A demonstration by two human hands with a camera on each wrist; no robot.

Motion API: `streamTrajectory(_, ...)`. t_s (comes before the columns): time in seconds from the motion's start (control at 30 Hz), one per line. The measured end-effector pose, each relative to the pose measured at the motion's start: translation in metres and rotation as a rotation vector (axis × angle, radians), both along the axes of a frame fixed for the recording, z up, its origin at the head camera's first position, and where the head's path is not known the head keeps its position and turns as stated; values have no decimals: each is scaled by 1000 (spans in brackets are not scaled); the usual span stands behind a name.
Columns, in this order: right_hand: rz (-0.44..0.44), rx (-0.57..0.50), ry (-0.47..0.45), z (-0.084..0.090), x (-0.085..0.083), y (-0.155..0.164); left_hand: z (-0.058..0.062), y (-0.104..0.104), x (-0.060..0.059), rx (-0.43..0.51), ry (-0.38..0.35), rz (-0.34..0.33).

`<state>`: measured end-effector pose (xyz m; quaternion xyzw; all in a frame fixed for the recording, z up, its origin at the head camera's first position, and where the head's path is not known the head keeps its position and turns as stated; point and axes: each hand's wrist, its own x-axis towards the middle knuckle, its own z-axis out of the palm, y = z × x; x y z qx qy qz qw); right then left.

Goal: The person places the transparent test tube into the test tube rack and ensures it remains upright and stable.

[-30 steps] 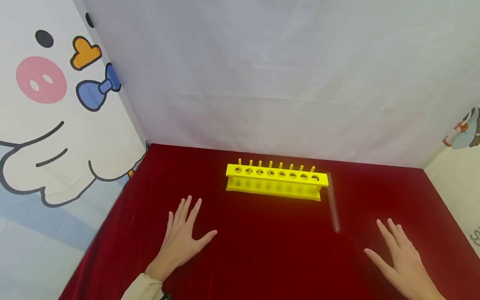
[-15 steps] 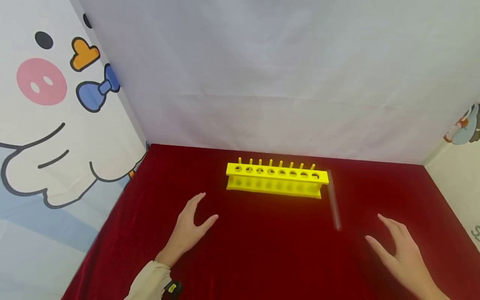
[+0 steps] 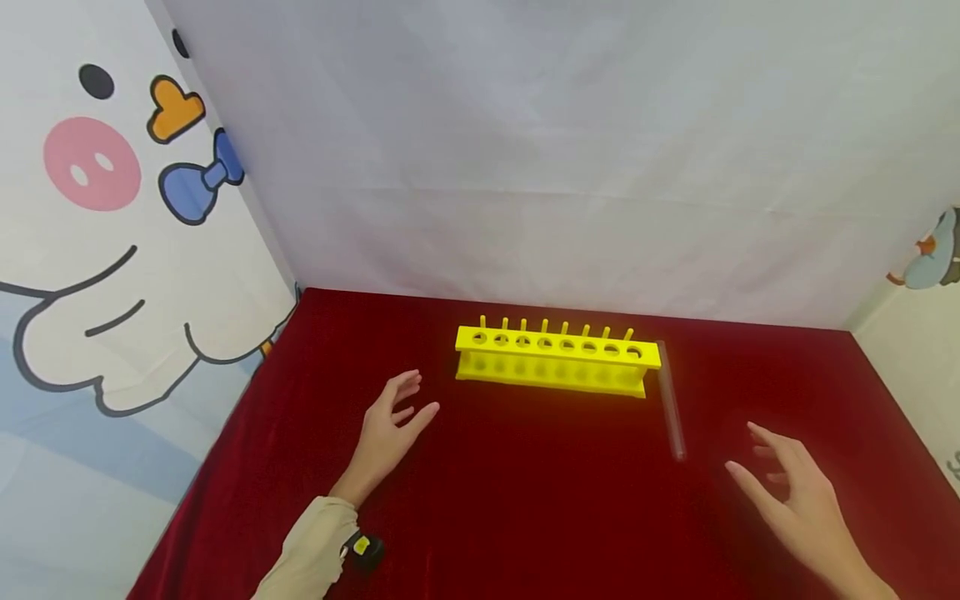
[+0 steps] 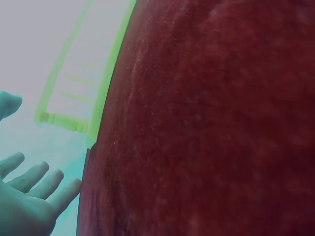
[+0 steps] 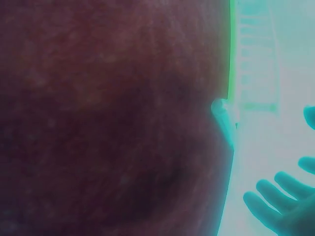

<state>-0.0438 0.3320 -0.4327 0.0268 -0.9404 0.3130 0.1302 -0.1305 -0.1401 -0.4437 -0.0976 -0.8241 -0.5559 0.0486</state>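
A yellow test tube rack (image 3: 557, 360) with a row of holes and pegs stands on the red cloth (image 3: 525, 500). A clear glass test tube (image 3: 670, 402) lies flat by the rack's right end. My left hand (image 3: 393, 414) hovers open, fingers loosely bent, in front of the rack's left end and holds nothing. My right hand (image 3: 787, 483) is raised open, to the right of the tube's near end, also empty. In the left wrist view the rack (image 4: 78, 103) appears pale, with my fingers (image 4: 34, 182) at the lower left. The right wrist view shows my fingers (image 5: 275, 196) near the rack (image 5: 251, 73).
White cloth walls close the table at the back (image 3: 570, 167). A cartoon-printed panel (image 3: 112, 208) stands on the left, another printed panel (image 3: 937, 267) on the right. A small black and yellow device (image 3: 363, 548) sits at my left sleeve.
Both hands have lifted off the red cloth and moved forward; their flat, spread fingers now curl loosely. The left hand went toward the rack, the right toward the tube.
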Motion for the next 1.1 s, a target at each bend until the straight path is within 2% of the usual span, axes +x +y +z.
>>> streamTrajectory(0.13, 8, -7, 14, 1, -6, -2, -3, 3, -6, 20, -31, 5)
streamTrajectory(0.37, 18, -18, 73, 2, -16, -6, -38, 3, -32, 64, -47, 23)
streamTrajectory(0.43, 25, -18, 67, 3, -18, -7, -42, 4, -37, 66, -50, 39)
streamTrajectory(0.67, 39, -18, 68, 5, -21, -11, -43, 13, -49, 82, -62, 69)
streamTrajectory(0.9, 58, -19, 94, 8, -21, -16, -43, 20, -62, 98, -71, 39)
streamTrajectory(1.1, 73, -10, 86, 11, -23, -21, -44, 28, -75, 91, -63, 44)
